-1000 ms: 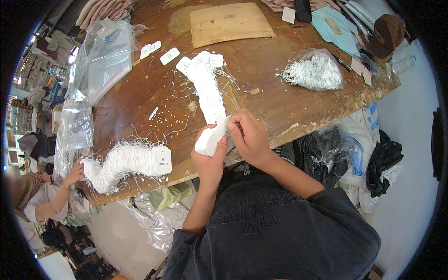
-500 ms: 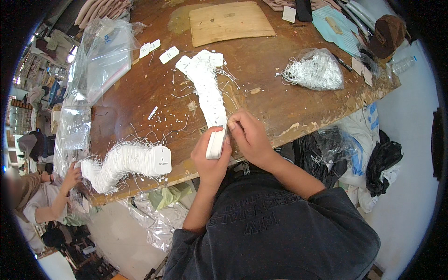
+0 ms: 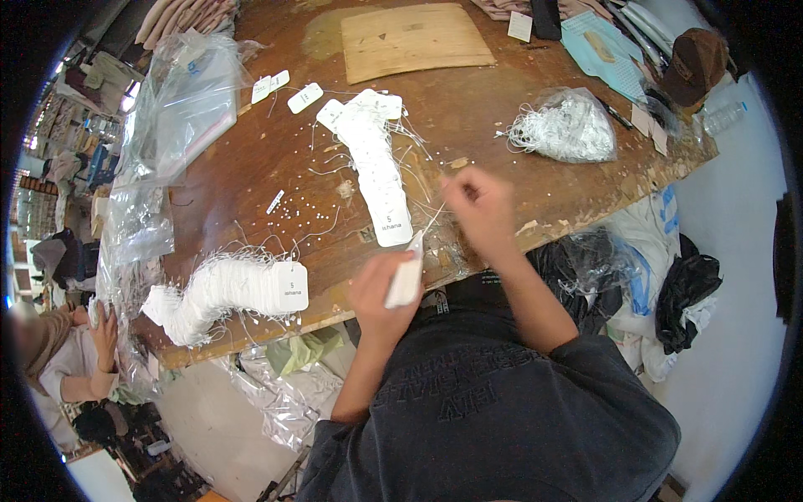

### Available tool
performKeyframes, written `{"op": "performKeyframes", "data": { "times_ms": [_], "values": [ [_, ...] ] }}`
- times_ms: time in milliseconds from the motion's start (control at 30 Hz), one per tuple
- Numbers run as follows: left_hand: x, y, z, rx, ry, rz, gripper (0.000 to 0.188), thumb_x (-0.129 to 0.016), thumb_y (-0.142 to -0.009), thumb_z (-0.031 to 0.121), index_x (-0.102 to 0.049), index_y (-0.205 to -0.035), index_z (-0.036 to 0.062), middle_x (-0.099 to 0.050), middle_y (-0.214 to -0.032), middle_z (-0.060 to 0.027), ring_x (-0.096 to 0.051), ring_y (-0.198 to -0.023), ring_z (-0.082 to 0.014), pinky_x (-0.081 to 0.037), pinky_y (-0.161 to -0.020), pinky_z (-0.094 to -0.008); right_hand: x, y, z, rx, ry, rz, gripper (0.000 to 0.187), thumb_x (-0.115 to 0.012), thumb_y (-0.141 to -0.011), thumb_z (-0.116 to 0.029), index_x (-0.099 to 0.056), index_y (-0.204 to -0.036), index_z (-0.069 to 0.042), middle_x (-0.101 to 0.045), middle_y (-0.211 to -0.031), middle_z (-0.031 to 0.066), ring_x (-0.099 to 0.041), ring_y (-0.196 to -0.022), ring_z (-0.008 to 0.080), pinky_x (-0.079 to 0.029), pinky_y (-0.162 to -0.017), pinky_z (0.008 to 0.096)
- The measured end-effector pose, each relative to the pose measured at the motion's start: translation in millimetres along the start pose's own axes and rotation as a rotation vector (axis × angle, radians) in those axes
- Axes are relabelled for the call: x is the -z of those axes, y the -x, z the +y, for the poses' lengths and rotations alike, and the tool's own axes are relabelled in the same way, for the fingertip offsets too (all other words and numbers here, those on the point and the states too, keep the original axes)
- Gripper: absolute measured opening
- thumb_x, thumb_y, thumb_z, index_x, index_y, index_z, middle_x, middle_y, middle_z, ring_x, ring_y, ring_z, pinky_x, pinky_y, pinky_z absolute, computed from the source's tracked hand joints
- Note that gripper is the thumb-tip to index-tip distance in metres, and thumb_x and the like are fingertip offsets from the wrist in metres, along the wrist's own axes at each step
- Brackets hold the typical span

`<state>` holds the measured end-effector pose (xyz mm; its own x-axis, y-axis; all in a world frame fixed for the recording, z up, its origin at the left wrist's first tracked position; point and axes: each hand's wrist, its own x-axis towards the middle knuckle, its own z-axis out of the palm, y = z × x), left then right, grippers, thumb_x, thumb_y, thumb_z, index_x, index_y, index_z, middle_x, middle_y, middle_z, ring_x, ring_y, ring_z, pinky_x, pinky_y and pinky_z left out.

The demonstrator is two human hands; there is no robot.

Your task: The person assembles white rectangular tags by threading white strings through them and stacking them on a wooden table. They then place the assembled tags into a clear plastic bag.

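Observation:
My left hand (image 3: 375, 297) grips a small stack of white hang tags (image 3: 405, 284) near the table's front edge. From the top of that stack a white string (image 3: 433, 219) runs taut toward my right hand (image 3: 485, 209), whose fingers are pinched on its end, slightly smeared by motion. Just beyond my left hand lies an overlapping row of white tags (image 3: 378, 171), with loose strings sticking out at its sides. A second, curved row of strung tags (image 3: 230, 289) sits at the left near the table edge.
A clear bag of white strings (image 3: 569, 125) lies at the right, a wooden board (image 3: 414, 42) at the back. Plastic sleeves (image 3: 196, 109) cover the left side. White bits (image 3: 301, 207) dot the table. Another person's hand (image 3: 104, 335) is at the far left edge.
My right hand has moved away from the stack, up and to the right, drawing the string out. The stack in my left hand has come slightly nearer and tilted. The other person's hand has shifted left.

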<state>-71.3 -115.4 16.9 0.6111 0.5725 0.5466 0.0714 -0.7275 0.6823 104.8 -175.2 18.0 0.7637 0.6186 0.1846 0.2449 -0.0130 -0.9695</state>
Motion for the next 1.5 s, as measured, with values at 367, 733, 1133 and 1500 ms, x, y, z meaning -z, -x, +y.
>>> {"op": "performKeyframes", "data": {
  "times_ms": [367, 733, 1133, 1500],
  "values": [
    [-5, -24, -32, 0.703, 0.52, 0.245, 0.033, -0.073, -0.085, 0.013, -0.06, -0.113, 0.0007, -0.063, -0.101, -0.0062, -0.058, -0.091, -0.0116, -0.048, -0.078, -0.0258, -16, 31, 6, 0.569, 0.453, -0.137, 0.021, -0.069, -0.08, -0.014, -0.063, -0.099, -0.006, -0.059, -0.093, 0.0098, -0.06, -0.086, 0.0272, -0.048, -0.072, 0.0375],
    [-7, -2, -30, 0.74, 0.794, 0.306, 0.039, -0.059, -0.085, 0.002, -0.052, -0.123, -0.0014, -0.062, -0.093, -0.0114, -0.066, -0.077, -0.0211, -0.056, -0.072, -0.0344, -9, 22, 9, 0.581, 0.698, -0.252, 0.022, -0.068, -0.076, -0.014, -0.064, -0.097, -0.007, -0.06, -0.093, 0.0081, -0.058, -0.089, 0.0273, -0.048, -0.076, 0.0387],
    [-3, -1, -38, 0.746, 0.896, 0.259, 0.044, -0.059, -0.087, 0.011, -0.048, -0.127, -0.0036, -0.062, -0.091, -0.0144, -0.068, -0.074, -0.0253, -0.056, -0.064, -0.0354, 65, -93, 52, 0.466, 1.286, -0.079, 0.009, -0.061, -0.075, -0.003, -0.06, -0.084, -0.002, -0.064, -0.084, 0.0136, -0.06, -0.083, 0.0334, -0.052, -0.069, 0.0426],
    [0, 5, -45, 0.732, 1.002, 0.225, 0.043, -0.062, -0.087, 0.007, -0.05, -0.127, -0.0025, -0.063, -0.097, -0.0165, -0.067, -0.082, -0.0237, -0.06, -0.073, -0.0379, 66, -73, 26, 0.531, 0.9, 0.094, 0.013, -0.064, -0.075, -0.001, -0.061, -0.088, -0.002, -0.065, -0.087, 0.0141, -0.063, -0.079, 0.0315, -0.051, -0.071, 0.0418]
  ]
}}
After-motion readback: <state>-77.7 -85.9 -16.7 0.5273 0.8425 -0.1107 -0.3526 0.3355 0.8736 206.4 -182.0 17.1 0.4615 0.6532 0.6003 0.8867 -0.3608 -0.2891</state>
